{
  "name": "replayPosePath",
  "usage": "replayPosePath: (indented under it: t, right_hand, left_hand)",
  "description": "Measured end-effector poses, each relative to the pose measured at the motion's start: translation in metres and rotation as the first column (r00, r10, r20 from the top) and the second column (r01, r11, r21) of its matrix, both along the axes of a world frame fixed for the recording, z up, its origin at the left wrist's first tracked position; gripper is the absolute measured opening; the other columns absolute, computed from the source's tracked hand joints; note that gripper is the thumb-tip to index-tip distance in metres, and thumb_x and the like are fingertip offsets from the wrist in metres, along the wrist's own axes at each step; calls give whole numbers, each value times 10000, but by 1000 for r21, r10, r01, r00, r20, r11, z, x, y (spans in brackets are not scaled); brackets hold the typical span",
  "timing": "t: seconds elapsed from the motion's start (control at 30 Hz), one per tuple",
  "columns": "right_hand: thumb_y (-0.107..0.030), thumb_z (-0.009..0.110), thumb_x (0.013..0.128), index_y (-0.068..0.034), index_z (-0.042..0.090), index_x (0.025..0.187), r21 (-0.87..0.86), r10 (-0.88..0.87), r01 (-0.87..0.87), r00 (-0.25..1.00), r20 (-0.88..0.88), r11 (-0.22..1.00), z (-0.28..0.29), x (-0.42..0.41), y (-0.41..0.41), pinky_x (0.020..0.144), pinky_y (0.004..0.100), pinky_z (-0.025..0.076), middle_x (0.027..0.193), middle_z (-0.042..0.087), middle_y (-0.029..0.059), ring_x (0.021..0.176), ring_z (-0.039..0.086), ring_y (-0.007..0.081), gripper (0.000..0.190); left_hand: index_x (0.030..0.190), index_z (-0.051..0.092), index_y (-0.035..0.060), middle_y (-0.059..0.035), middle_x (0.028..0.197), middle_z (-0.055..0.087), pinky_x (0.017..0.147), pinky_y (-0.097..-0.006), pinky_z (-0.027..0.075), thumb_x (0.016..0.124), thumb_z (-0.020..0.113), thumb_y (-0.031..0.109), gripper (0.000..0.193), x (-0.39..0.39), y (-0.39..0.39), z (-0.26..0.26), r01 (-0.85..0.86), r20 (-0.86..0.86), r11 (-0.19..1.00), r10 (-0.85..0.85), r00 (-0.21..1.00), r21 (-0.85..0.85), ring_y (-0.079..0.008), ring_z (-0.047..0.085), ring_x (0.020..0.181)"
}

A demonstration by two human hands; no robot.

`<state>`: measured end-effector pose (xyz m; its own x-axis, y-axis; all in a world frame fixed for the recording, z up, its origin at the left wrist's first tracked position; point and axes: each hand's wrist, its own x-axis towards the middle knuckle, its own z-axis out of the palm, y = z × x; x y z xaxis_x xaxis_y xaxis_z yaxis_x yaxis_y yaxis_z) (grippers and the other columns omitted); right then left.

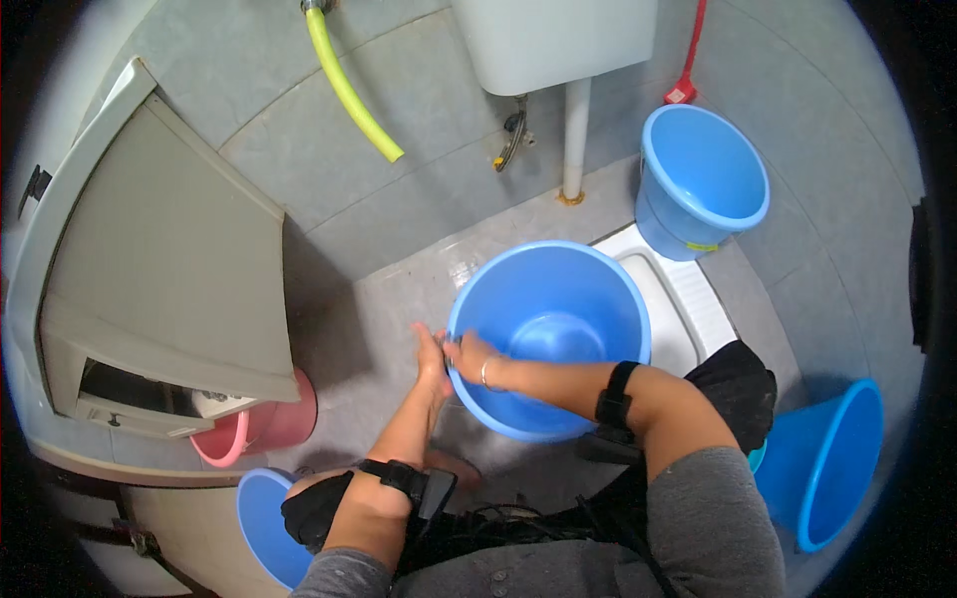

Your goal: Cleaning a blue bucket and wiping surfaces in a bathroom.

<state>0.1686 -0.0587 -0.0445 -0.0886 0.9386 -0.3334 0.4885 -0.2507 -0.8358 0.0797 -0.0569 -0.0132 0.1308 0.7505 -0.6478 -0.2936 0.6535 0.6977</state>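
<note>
A large blue plastic basin (557, 288) stands in front of me, tilted towards the camera, with nothing seen inside. At the outside of its left rim is my left hand (431, 357), fingers partly spread. My right hand (472, 359) reaches across the basin to the same rim, its fingers curled and slightly blurred; a thin bracelet is on that wrist. Something small and dark shows between the two hands at the rim; what it is and which hand holds it cannot be told.
A white squat toilet (691, 299) lies behind the basin, with a blue bucket (699, 179) beside it. More buckets, blue (815, 463) and pink (288, 418), stand around. A cabinet (172, 247) is at left. A yellow-green hose (348, 90) and a cistern (557, 45) hang on the tiled wall.
</note>
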Motion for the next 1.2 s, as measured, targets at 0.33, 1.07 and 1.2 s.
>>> replayPosePath:
  t: [0.33, 1.07, 1.2]
  right_hand:
    - [-479, 392, 858, 62, 426, 1034, 47, -118, 129, 974, -194, 990, -15, 0, -2, 761, 435, 434, 951, 555, 290, 917, 535, 415, 570]
    - [-164, 564, 783, -50, 634, 840, -572, 84, -29, 994, 70, 820, -147, 18, 20, 507, 338, 510, 778, 635, 132, 626, 631, 215, 145]
    - [-95, 515, 809, -35, 640, 693, -447, 71, 113, 925, 375, 888, -175, 20, 15, 461, 292, 509, 616, 625, 97, 524, 620, 148, 181]
  left_hand:
    - [1082, 494, 0, -133, 993, 567, 815, -378, 442, 789, 200, 710, 822, -14, 3, -32, 65, -80, 992, -56, 995, 110, -246, 541, 896]
    - [882, 486, 6, -210, 779, 573, 672, -409, 427, 907, 390, 290, 301, 16, -2, 18, 609, -848, 708, -29, 529, 356, -347, 562, 720]
    - [933, 537, -7, -138, 811, 574, 729, -323, 411, 931, 340, 319, 380, 12, 0, 3, 515, -773, 760, -25, 634, 398, -203, 522, 764]
